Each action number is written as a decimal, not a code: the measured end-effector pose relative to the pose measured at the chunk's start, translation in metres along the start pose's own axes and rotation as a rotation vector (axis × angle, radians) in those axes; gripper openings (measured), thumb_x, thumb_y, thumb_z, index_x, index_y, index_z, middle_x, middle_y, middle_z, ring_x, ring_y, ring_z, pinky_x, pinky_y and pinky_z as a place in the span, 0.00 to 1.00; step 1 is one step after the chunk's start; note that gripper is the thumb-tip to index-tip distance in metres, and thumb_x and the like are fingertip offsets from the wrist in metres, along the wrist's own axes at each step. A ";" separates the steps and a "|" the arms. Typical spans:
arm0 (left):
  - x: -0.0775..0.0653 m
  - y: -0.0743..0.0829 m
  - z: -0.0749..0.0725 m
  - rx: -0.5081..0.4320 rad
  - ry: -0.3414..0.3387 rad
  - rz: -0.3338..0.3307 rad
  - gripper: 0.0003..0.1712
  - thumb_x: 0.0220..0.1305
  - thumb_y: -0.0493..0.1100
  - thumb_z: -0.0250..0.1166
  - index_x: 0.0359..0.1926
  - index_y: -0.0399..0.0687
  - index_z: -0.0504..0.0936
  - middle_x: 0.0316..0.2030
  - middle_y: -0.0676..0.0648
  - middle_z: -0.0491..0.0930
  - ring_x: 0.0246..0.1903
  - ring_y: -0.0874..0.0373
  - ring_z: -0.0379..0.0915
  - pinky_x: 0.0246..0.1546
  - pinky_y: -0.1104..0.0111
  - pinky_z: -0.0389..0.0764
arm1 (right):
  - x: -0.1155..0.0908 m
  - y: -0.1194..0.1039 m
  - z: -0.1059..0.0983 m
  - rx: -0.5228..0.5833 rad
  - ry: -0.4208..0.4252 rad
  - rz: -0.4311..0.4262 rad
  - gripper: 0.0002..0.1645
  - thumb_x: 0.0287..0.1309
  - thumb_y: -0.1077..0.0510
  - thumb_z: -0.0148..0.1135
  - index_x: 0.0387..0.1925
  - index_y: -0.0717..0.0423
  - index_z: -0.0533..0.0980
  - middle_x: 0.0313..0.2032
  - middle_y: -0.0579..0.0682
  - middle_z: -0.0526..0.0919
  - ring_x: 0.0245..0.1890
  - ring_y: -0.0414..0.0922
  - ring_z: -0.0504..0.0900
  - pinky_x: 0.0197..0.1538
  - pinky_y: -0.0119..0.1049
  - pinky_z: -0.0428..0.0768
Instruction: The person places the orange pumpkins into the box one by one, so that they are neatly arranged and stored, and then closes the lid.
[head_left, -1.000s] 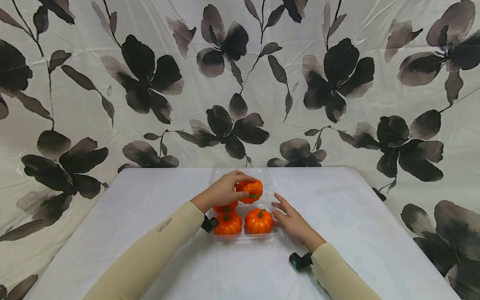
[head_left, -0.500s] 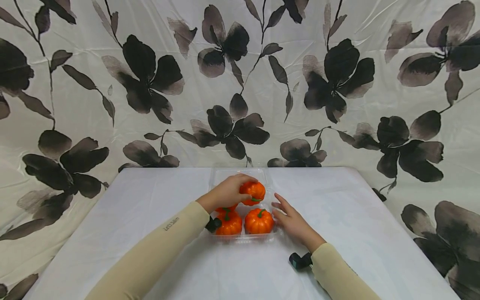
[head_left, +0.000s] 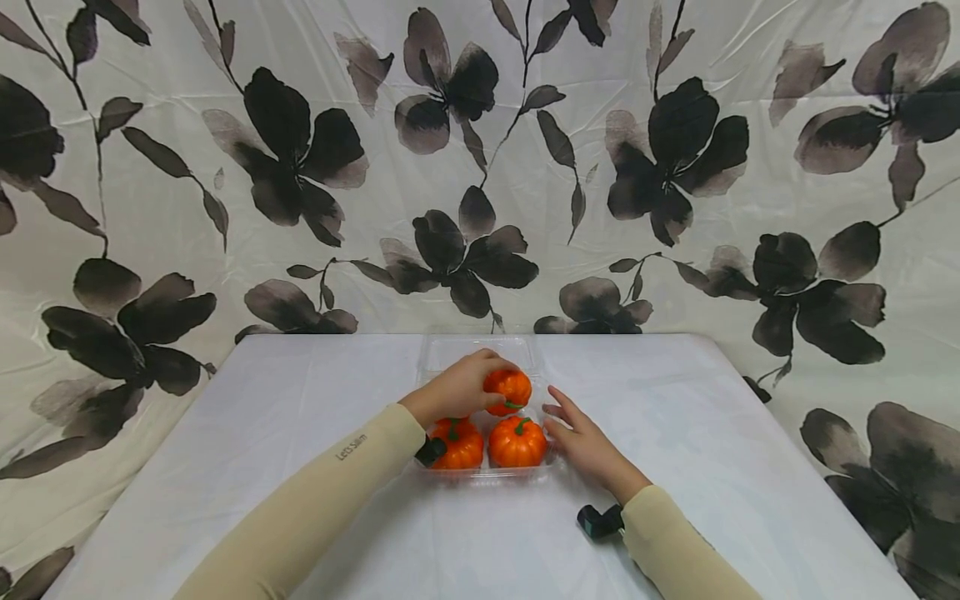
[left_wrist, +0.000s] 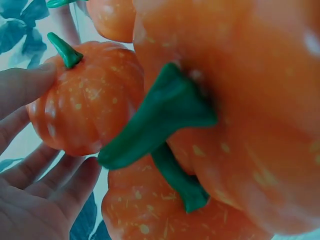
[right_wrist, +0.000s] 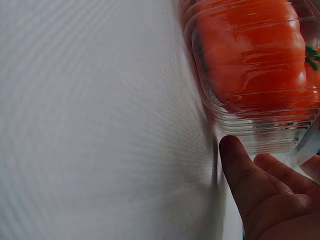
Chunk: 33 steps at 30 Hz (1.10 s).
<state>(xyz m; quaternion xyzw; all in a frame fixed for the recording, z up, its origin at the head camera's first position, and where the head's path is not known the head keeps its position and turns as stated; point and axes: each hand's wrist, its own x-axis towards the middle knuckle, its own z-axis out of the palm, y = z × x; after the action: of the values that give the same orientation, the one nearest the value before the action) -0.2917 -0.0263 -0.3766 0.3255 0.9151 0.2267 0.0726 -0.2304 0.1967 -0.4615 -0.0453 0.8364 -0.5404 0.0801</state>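
My left hand [head_left: 461, 387] grips a small orange toy pumpkin [head_left: 510, 390] with a green stem at the back right of a clear plastic clamshell box [head_left: 487, 473]. In the left wrist view, the thumb and fingers lie around that pumpkin [left_wrist: 85, 100], with other pumpkins crowding close. A front-left pumpkin [head_left: 456, 446] and a front-right pumpkin [head_left: 518, 442] sit in the box. Another, at the back left, is mostly hidden by my left hand and wrist. My right hand [head_left: 583, 440] lies beside the box's right wall, fingers extended; the right wrist view shows fingertips [right_wrist: 232, 145] close to the wall.
The box's clear lid [head_left: 480, 343] lies folded back toward the far edge of the white-covered table [head_left: 322, 375]. Behind it hangs a floral cloth [head_left: 570, 167]. Dark wrist cameras sit under both forearms, the right one [head_left: 600, 522] close to the table.
The left hand has shifted slightly right and toward me with the pumpkin, which now sits lower in the head view. The right hand has stayed in place.
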 end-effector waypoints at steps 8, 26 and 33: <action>0.002 0.004 0.002 0.000 -0.014 0.005 0.27 0.61 0.42 0.67 0.62 0.51 0.75 0.61 0.46 0.74 0.60 0.50 0.70 0.65 0.57 0.70 | -0.001 -0.003 0.000 0.010 0.001 -0.012 0.37 0.71 0.53 0.50 0.76 0.43 0.49 0.68 0.58 0.67 0.58 0.55 0.78 0.60 0.51 0.77; 0.009 0.000 0.013 0.022 -0.057 -0.042 0.23 0.60 0.39 0.68 0.57 0.51 0.77 0.55 0.47 0.78 0.56 0.51 0.73 0.65 0.57 0.71 | 0.000 -0.002 -0.001 0.001 -0.013 0.014 0.38 0.70 0.51 0.52 0.75 0.41 0.50 0.69 0.56 0.66 0.61 0.56 0.76 0.60 0.50 0.77; 0.009 0.003 0.013 0.041 -0.089 -0.041 0.28 0.63 0.42 0.66 0.64 0.51 0.72 0.61 0.48 0.74 0.62 0.51 0.69 0.67 0.56 0.68 | -0.002 -0.004 -0.005 -0.037 -0.014 0.015 0.38 0.69 0.50 0.52 0.75 0.40 0.51 0.68 0.55 0.68 0.59 0.53 0.78 0.61 0.52 0.75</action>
<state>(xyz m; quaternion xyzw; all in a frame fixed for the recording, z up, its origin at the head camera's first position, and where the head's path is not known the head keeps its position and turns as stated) -0.2931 -0.0140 -0.3871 0.3176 0.9220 0.1917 0.1110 -0.2299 0.1998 -0.4554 -0.0444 0.8460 -0.5238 0.0892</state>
